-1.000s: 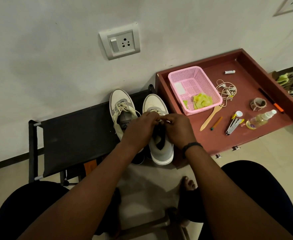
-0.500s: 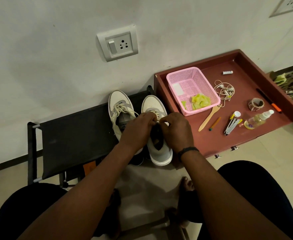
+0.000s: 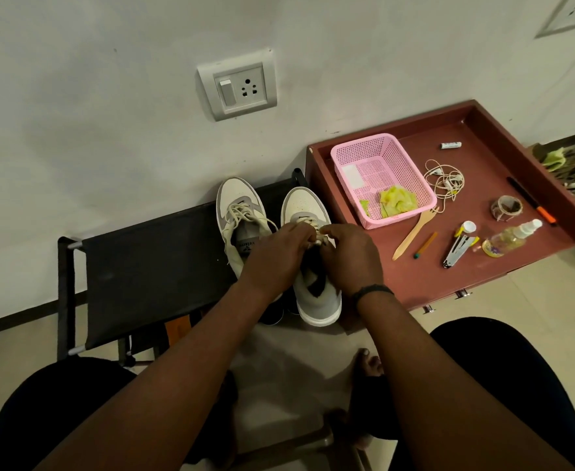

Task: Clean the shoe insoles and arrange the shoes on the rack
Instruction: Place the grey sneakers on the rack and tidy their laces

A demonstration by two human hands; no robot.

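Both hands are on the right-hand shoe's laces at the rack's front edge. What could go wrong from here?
1. The right shoe overhangs the rack at its heel; a tug by the left hand or right hand on the laces might tip it off.
2. The left shoe sits close beside, so its loose laces might snag.

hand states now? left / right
Left hand: closed, pinching the laces of the right-side shoe.
Right hand: closed, pinching the same laces.

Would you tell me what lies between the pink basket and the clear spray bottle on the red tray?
In the head view, between the pink basket and the spray bottle lie a wooden fork, a pencil and a stapler.
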